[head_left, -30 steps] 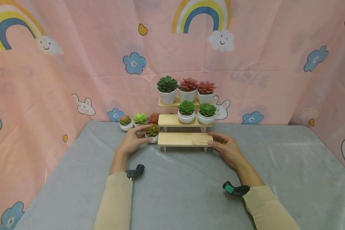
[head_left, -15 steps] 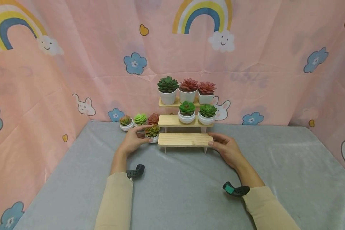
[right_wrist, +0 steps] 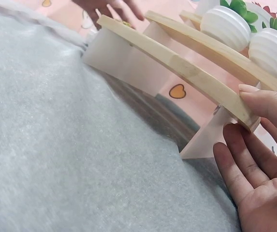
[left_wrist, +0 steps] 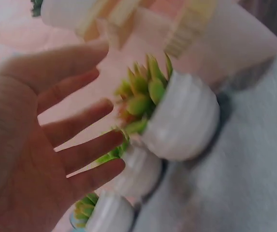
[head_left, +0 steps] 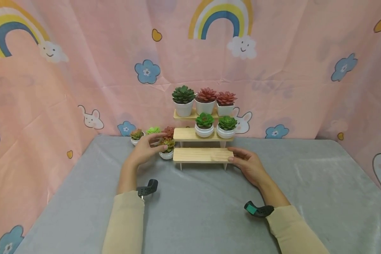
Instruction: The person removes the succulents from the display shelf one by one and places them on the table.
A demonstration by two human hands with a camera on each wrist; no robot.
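Note:
My left hand (head_left: 143,149) is raised beside a small potted succulent (head_left: 166,155) with yellow-green leaves, left of a tiered wooden plant stand (head_left: 197,155). In the left wrist view its fingers spread fairly straight, and a gap shows between them and the ribbed white pot (left_wrist: 186,116). My right hand (head_left: 250,167) holds the right end of the stand's lowest tier. The right wrist view has the thumb on the board's edge and fingertips beneath it. Two green succulents (head_left: 204,129) sit on the middle tier; a dark green one (head_left: 183,101) and two red ones (head_left: 206,101) fill the top.
Behind the left hand stand more small succulents: an orange-green one (head_left: 136,136), a bright green one (head_left: 153,130) and a red one (head_left: 168,132). A grey cloth (head_left: 193,211) covers the table. A pink patterned curtain (head_left: 114,81) hangs close behind the stand.
My left hand has let go of the yellow-green succulent's pot and risen slightly up and left, while the pot stays by the stand. My right hand keeps its hold; the head view shifts a little.

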